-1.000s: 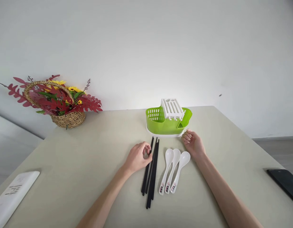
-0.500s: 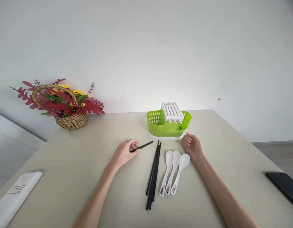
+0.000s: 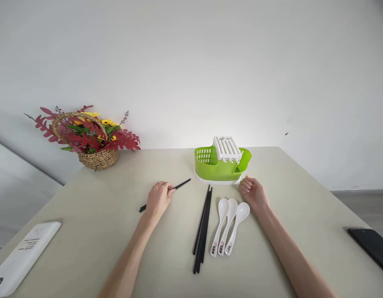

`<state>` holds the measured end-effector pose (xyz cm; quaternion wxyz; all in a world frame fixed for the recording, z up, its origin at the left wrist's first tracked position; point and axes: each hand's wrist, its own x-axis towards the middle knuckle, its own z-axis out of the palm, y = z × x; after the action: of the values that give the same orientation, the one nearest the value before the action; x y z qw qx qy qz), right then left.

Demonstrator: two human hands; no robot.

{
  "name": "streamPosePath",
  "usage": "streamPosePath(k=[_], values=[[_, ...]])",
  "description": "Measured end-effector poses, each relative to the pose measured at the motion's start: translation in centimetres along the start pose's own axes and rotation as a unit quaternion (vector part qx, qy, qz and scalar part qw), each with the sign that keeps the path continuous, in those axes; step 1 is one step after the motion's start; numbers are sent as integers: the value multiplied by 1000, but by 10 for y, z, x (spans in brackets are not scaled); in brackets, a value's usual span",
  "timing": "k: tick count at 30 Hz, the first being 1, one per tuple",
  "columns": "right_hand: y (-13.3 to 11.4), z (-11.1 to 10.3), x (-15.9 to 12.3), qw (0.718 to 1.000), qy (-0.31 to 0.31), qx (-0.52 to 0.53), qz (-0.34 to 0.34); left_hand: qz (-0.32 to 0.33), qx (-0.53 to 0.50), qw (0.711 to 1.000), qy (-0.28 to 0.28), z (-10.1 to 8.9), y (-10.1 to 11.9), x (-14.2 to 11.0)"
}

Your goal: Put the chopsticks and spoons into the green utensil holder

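Note:
My left hand point(image 3: 158, 198) is closed on one black chopstick point(image 3: 181, 185), holding it crosswise so its ends stick out to the upper right and lower left. Right of it, a bundle of black chopsticks point(image 3: 202, 229) lies lengthwise on the beige table point(image 3: 95, 231). Three white spoons point(image 3: 228, 225) lie side by side to the right of the bundle. My right hand point(image 3: 254, 193) rests on the table with fingers loosely curled and nothing in them, just in front of the green cutlery holder point(image 3: 214, 167) with its white slotted insert point(image 3: 227, 148).
A wicker basket of red leaves and yellow flowers point(image 3: 92, 140) stands at the back left by the wall. A white flat device point(image 3: 22, 256) lies at the near left edge. A black phone point(image 3: 371, 245) lies at the right edge.
My left hand picked one chopstick out of the bundle and carried it left and away from the others. My right hand stayed by the green holder.

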<state>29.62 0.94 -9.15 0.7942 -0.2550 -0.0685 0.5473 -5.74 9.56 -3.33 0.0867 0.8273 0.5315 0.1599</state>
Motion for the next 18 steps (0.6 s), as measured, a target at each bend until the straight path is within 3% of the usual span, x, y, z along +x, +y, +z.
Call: streamPosePath(k=[12,18], values=[[-15,0,-9,998,-35,41,14,6,101,994,-31,5,19,-9],[-30,18,-29,998,-49,8,35,0,126,992,-27,9,35,-20]])
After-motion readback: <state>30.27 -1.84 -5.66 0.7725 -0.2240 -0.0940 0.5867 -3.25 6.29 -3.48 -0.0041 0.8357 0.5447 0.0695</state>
